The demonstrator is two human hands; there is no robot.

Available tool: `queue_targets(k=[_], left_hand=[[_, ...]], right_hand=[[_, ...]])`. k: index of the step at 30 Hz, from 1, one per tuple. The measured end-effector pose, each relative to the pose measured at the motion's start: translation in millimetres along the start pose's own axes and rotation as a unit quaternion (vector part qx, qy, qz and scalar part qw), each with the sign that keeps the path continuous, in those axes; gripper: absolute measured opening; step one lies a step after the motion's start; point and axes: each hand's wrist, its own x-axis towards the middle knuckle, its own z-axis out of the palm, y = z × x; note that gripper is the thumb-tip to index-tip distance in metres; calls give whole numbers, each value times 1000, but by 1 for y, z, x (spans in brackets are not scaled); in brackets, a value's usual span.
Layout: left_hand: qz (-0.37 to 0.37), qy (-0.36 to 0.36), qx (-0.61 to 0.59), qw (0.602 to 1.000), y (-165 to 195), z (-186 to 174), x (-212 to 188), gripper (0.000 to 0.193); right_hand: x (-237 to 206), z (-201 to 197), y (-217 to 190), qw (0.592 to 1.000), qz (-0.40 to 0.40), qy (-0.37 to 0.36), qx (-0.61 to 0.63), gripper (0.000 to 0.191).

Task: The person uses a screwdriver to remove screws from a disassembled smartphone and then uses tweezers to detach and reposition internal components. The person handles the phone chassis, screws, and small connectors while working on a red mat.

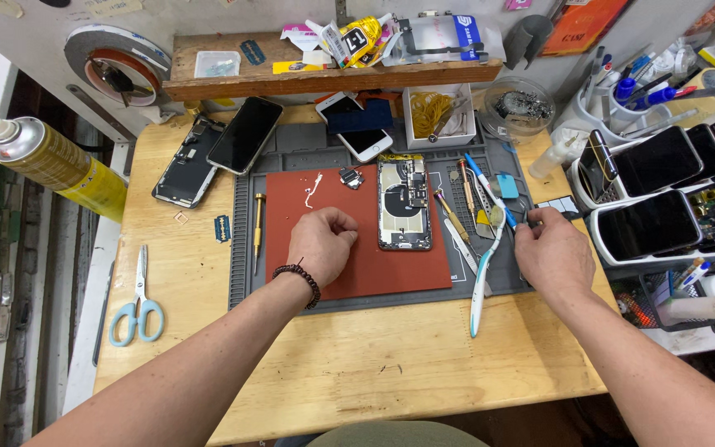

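**Loose fist on the mat, fingers in the tool clutter: watch the open phone**

Your left hand [322, 242] sits on the red mat [291, 199], fingers curled together into a loose fist; can't tell if anything is pinched inside. Your right hand [549, 252] is over the right edge of the grey work mat [242, 248], fingertips drawn together near the tweezers & picks in the tool tray [490, 194]; whether they're clamped on something is hidden by the knuckles.

The opened phone [404, 204] lies face-down, back off, insides exposed, on the red mat just right of your left fist & between both hands.

Risks, as I judge them:
- Left fist is near the phone's edge. A nudge w/ the knuckles could slide the chassis or strain flex cables.
- The small loose part [351, 177] and the white strip [314, 189] lie apart on the mat above your fist; a sleeve or wrist sweep could flick them off. The bead bracelet [299, 280] could snag too.
- The toothbrush [483, 273] hangs past the mat's front edge, right by your right wrist, so an arm bump could send it rolling.
- The yellow screwdriver [257, 223] lies loose left of the red mat and rolls easily.
- Razor blade [222, 228] on the bare wood: cut risk if you reach left blind.
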Motion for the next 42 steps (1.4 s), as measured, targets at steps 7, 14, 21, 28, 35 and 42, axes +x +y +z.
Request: queue_targets(k=[7,14,21,28,35,42], left_hand=[[-25,-17,-17,999,-5,-1,0,19],[-58,-26,-64,996,1,-3,-5,18],[-34,-34,-61,997,2,0,-4,17],[-70,-55,-111,990,0,1,1,20],[-85,-65,-163,981,-2,-6,3,31],[-63,-57,-133,987,-1,-4,-1,26]], right_hand=[[-2,0,0,1000,-5,-1,5,35],[-1,-4,-7,998,-26,-9,-55,33],[0,-11,-12,999,1,-28,-43,43],[3,-9,-9,997,-53,36,-48,42],[0,-2,-32,963,-239,59,107,20],[-4,12,-59,969,-207,-20,133,16]])
